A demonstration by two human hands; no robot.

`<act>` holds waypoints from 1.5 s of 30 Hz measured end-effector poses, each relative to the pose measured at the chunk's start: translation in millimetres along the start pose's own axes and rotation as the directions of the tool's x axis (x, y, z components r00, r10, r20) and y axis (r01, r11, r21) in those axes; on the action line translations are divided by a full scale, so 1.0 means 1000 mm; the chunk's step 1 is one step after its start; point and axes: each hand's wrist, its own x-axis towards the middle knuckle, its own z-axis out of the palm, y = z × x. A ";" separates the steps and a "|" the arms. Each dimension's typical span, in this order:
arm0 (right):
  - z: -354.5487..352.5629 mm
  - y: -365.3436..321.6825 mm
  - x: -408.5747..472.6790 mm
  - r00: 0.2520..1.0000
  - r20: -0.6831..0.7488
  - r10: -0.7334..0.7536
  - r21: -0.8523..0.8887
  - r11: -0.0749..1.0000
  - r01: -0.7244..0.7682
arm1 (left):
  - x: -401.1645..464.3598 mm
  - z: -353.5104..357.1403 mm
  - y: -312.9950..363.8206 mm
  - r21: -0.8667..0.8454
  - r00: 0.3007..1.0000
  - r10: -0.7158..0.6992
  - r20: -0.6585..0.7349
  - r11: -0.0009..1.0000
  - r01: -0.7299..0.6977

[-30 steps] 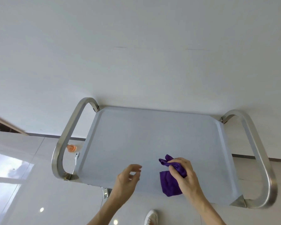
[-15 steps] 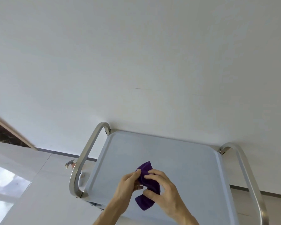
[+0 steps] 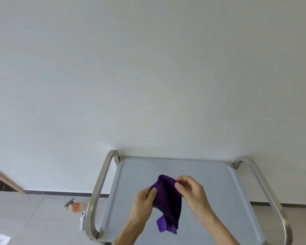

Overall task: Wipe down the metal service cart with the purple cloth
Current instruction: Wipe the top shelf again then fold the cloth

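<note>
Both hands — left hand, right hand — are pinching the cloth above the cart; soft, light (limp), best gripped bunched.

Single view only, from a head-worn camera on the person standing at the near long edge of the cart. Lens faces forward and steeply down, wide-angle, curving the cart's side rails. Cart fills the lower frame, close in; the wall behind the cart takes the upper two thirds. Floor shows left of the cart.
</note>
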 end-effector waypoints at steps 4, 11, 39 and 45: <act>-0.014 -0.005 0.018 0.993 -0.106 0.049 -0.014 0.999 -0.051 | 0.000 -0.022 0.004 0.020 1.000 0.028 0.006 0.999 -0.028; 0.029 -0.015 0.007 0.987 -0.142 0.082 -0.077 0.993 -0.093 | 0.006 -0.028 0.008 -0.029 0.999 0.050 0.011 0.998 -0.050; 0.063 0.009 -0.018 0.943 0.149 0.297 0.211 0.922 -0.324 | -0.005 -0.151 0.011 -0.326 0.998 -0.056 0.039 0.943 0.065; 0.061 0.008 -0.007 0.940 0.126 0.316 0.079 0.942 -0.327 | 0.000 -0.231 -0.003 -0.176 0.969 -0.099 -0.225 0.983 0.060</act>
